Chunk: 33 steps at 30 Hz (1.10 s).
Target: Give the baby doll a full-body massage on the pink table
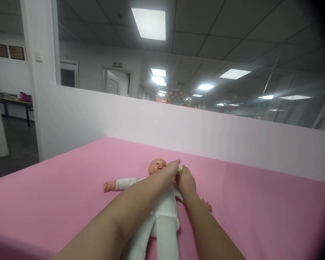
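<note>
A baby doll with a white cloth body lies on its back on the pink surface, its arms spread and its head at the far end. My left hand reaches across its chest to beside its face, fingers curled and mostly hidden. Close against it, my right hand is closed above the doll's shoulder on the right side of the view. A bright green bit of a small thing shows between my hands, at the right fingertips. Its kind cannot be made out.
The pink padded tabletop runs up to a low white wall with a glass pane above it. At the left, a doorway opens onto a room with a dark-legged table.
</note>
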### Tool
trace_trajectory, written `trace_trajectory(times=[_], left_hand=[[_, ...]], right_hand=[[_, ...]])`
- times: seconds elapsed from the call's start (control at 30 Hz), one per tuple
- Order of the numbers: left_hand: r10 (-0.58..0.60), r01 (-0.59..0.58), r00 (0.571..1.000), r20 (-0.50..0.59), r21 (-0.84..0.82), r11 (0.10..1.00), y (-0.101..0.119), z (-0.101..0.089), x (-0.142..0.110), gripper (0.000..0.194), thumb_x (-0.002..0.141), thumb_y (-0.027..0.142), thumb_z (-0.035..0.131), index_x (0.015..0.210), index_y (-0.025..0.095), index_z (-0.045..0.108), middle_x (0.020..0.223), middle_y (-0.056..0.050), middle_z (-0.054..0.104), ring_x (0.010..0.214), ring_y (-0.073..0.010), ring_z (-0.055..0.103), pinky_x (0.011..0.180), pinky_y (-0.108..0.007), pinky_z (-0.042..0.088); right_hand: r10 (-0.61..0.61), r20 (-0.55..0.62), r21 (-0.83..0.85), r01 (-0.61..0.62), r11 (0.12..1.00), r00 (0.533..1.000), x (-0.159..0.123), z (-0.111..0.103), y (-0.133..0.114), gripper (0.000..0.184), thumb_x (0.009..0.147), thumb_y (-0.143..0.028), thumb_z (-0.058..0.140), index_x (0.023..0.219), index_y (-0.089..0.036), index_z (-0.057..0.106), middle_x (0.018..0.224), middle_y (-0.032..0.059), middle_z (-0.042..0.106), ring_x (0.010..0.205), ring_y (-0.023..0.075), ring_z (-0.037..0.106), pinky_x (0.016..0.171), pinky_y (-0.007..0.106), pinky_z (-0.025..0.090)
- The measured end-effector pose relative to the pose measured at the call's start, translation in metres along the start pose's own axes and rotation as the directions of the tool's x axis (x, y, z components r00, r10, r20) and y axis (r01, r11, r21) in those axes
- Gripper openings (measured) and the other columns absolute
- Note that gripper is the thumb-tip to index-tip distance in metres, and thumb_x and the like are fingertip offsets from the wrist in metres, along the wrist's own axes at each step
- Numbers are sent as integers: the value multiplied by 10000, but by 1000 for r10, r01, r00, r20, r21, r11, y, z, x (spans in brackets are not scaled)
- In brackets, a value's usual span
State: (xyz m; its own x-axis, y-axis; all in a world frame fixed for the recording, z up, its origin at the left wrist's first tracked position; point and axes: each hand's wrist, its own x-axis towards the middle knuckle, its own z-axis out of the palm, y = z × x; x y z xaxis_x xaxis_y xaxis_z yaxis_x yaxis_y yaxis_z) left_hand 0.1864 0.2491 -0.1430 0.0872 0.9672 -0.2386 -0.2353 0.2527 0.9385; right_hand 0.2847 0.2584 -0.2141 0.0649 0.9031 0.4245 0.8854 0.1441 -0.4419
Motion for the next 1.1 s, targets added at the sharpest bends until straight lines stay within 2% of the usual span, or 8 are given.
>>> trace_trajectory(times=[0.2, 0.37, 0.5, 0.6, 0.73, 0.83, 0.93, 1.1], left_hand=[[115, -94, 993, 38, -353, 931, 13, -52, -33, 457, 970, 501, 554, 1156, 88, 618, 1246, -238, 678, 1135, -272, 714, 936, -322, 606], [148, -91, 987, 57, -561, 823, 5, -115, -58, 535, 974, 473, 578, 1283, 37, 603, 1252, -265, 700, 1140, -303, 731, 941, -364, 630], [174, -63, 977, 122, -616, 785, -18, -140, -60, 597, 981, 536, 559, 1271, 18, 621, 1218, -270, 722, 1109, -306, 745, 964, -380, 623], [194, -75, 973, 124, -623, 778, -30, -139, -58, 596, 983, 585, 539, 1180, 35, 663, 1144, -255, 749, 1055, -306, 760, 945, -389, 626], [146, 27, 967, 209, -654, 756, -26, -129, -63, 658, 982, 664, 461, 1165, 69, 673, 1111, -242, 760, 1042, -347, 760, 942, -470, 619], [147, 46, 964, 220, -686, 726, -18, -130, -66, 631, 1019, 574, 372, 1232, 48, 649, 1129, -260, 750, 1050, -360, 757, 946, -509, 611], [156, -22, 979, 128, -702, 712, -13, -141, -63, 599, 1021, 497, 371, 1277, 20, 627, 1143, -277, 740, 1062, -351, 755, 928, -483, 621], [175, -94, 984, 34, -733, 673, -9, -163, -52, 688, 1000, 585, 400, 1359, 27, 582, 1273, -286, 693, 1140, -338, 731, 918, -428, 631]], right_hand=[[-42, -102, 15, 44, 999, 994, -5, 6, 4, 563, 968, -196, 428, 1511, -69, 507, 1495, 217, 554, 1287, 349, 613, 1019, 437, 506], [-108, -241, 1, 111, 994, 965, -4, 5, 0, 551, 929, -156, 430, 1446, -18, 565, 1526, 230, 519, 1438, 369, 458, 1202, 506, 363], [-401, -351, 117, 465, 878, 846, -26, -9, -31, 470, 977, -285, 469, 1389, -122, 629, 1474, 150, 596, 1404, 285, 508, 1211, 456, 403], [-660, -213, 201, 693, 692, 720, -55, -19, -69, 541, 998, -385, 528, 1493, -168, 545, 1551, 116, 539, 1465, 265, 464, 1248, 458, 368], [-816, 84, 176, 798, 577, 572, -78, -24, -97, 708, 1028, -511, 519, 1621, -154, 371, 1659, 126, 385, 1553, 299, 335, 1306, 550, 200], [-769, 189, 65, 774, 630, 611, -77, -25, -96, 726, 1048, -556, 487, 1634, -152, 345, 1684, 120, 323, 1587, 321, 251, 1310, 608, 68], [-723, 248, 23, 742, 670, 645, -75, -28, -94, 693, 1060, -558, 458, 1611, -141, 395, 1676, 119, 334, 1596, 334, 214, 1304, 623, 51], [-788, 365, 208, 781, 589, 496, -89, -36, -106, 633, 1106, -489, 366, 1635, -142, 337, 1661, 134, 365, 1562, 267, 326, 1317, 541, 142]])
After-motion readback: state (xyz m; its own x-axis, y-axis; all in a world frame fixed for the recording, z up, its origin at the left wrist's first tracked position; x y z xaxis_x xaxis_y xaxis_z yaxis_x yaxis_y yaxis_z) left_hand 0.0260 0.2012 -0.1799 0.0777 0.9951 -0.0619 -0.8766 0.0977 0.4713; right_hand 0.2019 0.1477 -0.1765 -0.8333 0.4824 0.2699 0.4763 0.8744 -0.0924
